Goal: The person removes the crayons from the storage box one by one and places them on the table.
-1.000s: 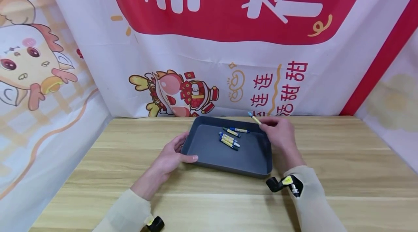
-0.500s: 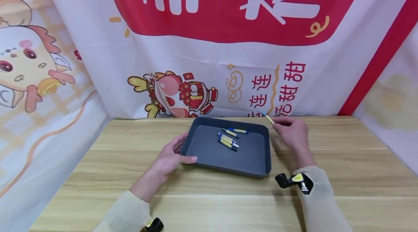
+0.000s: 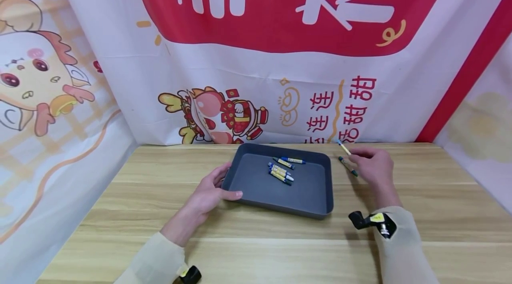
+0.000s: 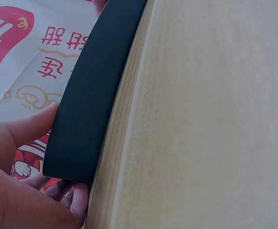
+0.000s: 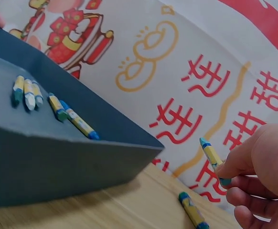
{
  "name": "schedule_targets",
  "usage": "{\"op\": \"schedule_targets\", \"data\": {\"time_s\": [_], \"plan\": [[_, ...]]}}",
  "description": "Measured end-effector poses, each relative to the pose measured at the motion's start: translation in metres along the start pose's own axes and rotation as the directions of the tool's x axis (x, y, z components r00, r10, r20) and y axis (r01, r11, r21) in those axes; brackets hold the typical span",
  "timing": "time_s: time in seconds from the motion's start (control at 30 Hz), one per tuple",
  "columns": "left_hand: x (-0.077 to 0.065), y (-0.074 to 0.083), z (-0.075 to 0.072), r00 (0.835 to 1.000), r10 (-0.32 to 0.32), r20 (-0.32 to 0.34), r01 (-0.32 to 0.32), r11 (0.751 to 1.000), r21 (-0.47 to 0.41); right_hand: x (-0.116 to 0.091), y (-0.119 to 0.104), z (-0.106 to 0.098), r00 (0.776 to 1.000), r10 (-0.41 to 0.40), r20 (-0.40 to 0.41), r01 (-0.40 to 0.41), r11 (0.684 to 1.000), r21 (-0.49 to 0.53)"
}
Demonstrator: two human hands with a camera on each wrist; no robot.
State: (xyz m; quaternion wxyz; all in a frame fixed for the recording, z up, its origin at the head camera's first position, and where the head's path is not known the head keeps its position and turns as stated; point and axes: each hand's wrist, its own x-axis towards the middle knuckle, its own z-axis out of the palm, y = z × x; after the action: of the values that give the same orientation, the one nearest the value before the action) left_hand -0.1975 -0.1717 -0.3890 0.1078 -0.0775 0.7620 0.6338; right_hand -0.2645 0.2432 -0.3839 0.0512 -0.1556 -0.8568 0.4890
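Note:
My left hand [image 3: 209, 190] grips the near left corner of a dark grey rectangular tray [image 3: 276, 206], thumb over the rim and the other fingers along the outside. Inside lie several crayons [image 3: 281, 173] with yellow wrappers and blue, green or white ends. Right of the tray, my right hand [image 3: 374, 166] pinches a light-blue-tipped crayon [image 5: 211, 155] between thumb and fingers, its tip pointing up and away. Close below that hand, a dark green crayon [image 3: 348, 166] lies on the wooden table [image 3: 280, 253]. The left wrist view shows the tray's outer wall [image 4: 89, 95] between thumb and fingers.
Behind the table hangs a white cloth [image 3: 132, 97] with red lettering and cartoon prints, reaching the table's back edge. Another printed cloth [image 3: 60, 155] hangs along the left side. Bare wood extends in front of the tray and to the right.
My right hand has moved rightward from over the tray's right rim, still pinching the crayon. The dark green crayon on the table has come into sight. The left hand and tray stay put.

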Motion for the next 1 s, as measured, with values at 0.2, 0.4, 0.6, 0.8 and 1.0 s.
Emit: {"op": "schedule_targets", "data": {"time_s": [0.2, 0.4, 0.6, 0.8, 1.0], "plan": [[0.0, -0.001, 0.0, 1.0, -0.002, 0.001, 0.002, 1.0, -0.013, 0.002, 0.011, -0.003, 1.0, -0.01, -0.004, 0.01, 1.0, -0.023], [0.001, 0.0, 0.0, 1.0, 0.004, 0.005, -0.004, 1.0, -0.012, 0.002, 0.016, -0.006, 0.999, 0.034, 0.031, -0.033, 0.999, -0.033], [0.001, 0.001, 0.0, 1.0, -0.002, 0.004, 0.002, 1.0, -0.01, 0.004, 0.022, -0.006, 1.0, 0.005, 0.012, -0.004, 0.996, -0.088], [0.0, 0.002, 0.0, 1.0, -0.01, 0.003, 0.01, 1.0, -0.01, 0.005, 0.026, -0.006, 1.0, 0.002, -0.006, -0.003, 0.994, -0.114], [0.001, 0.001, 0.0, 1.0, -0.014, 0.004, 0.014, 1.0, -0.009, 0.006, 0.031, -0.006, 1.0, 0.001, -0.014, -0.003, 0.993, -0.118]]}}
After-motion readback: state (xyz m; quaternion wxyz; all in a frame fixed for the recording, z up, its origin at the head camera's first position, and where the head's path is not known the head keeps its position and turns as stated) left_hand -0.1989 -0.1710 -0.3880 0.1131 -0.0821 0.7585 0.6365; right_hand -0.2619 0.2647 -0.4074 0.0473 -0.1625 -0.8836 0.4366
